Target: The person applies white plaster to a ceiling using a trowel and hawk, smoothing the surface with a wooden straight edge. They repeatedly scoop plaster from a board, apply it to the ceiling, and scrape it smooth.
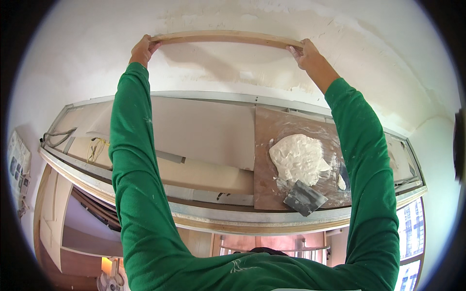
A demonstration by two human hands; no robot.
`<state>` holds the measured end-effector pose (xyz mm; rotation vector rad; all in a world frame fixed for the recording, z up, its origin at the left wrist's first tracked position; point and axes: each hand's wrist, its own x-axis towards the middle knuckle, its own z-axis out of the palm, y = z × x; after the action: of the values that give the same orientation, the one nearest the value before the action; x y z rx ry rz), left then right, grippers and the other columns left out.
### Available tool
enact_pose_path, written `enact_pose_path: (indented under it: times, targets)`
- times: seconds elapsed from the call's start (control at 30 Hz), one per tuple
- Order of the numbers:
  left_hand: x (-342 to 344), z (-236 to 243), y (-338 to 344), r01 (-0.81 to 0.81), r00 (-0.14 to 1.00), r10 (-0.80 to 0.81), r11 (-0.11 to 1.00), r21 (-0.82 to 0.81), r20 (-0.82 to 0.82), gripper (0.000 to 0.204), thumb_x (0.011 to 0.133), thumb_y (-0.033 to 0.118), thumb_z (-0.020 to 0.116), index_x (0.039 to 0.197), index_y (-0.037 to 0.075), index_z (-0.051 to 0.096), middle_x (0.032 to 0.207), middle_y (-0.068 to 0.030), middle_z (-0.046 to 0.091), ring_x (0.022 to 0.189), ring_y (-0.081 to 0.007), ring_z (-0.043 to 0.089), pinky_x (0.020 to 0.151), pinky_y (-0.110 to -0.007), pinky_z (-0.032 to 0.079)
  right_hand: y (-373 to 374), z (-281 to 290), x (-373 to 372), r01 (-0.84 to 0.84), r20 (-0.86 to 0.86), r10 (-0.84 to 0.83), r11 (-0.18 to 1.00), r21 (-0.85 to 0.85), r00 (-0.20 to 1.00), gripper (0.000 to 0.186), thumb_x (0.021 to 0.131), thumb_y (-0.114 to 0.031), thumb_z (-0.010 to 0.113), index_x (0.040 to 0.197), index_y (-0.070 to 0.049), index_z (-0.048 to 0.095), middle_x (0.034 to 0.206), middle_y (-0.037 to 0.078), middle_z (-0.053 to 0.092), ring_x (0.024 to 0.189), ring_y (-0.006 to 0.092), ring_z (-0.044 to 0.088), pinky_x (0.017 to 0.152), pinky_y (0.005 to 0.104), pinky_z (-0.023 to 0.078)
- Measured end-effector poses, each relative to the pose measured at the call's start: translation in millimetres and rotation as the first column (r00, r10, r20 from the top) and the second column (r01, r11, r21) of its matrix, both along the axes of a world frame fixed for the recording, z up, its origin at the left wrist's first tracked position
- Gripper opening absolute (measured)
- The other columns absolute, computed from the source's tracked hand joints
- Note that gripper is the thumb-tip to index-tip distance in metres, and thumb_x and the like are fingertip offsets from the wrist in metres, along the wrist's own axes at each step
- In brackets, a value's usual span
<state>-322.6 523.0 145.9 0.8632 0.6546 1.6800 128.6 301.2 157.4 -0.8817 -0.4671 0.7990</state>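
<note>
A long pale wooden board spans the upper middle of the head view, held against the off-white, patchy plastered surface. My left hand grips its left end and my right hand its right end, both arms stretched up in green sleeves. Between my arms, on a long shelf, a brown board carries a heap of white paste. A dark metal scraper lies at the heap's lower edge. Another tool beside the heap is partly hidden by my right sleeve.
The metal-edged shelf holds pale sheets, with loose wires at its left. Below are an open cabinet, part of a fan and a bright window. Curved walls close in on both sides.
</note>
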Motion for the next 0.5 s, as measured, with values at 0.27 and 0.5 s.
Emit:
enact_pose_path:
  times: [0.27,0.5]
  targets:
    - [-16.3,67.7,4.0,0.064,0.998,-0.067,0.983,0.17,0.015,0.031,0.088,0.009,0.056,0.101,-0.016,0.043,0.101,-0.0284,0.055,0.087,-0.039,0.064,0.068,-0.033,0.063,-25.3,59.0,-15.9,0.064,-0.008,-0.064,0.992,0.113,0.998,0.035,0.095,-0.024,0.049,0.114,0.005,0.043,0.106,0.022,0.056,0.09,0.0347,0.065,0.072,0.0277,0.061]
    - [0.0,106.4,-33.2,0.065,0.998,-0.059,0.966,0.25,-0.034,0.031,0.092,0.013,0.051,0.104,-0.014,0.042,0.103,-0.0286,0.055,0.09,-0.0394,0.063,0.075,-0.035,0.062,-41.9,96.5,17.9,0.067,0.371,-0.141,0.977,0.204,0.918,0.032,0.094,-0.02,0.05,0.109,0.007,0.043,0.106,0.022,0.055,0.09,0.0335,0.064,0.072,0.0266,0.06]
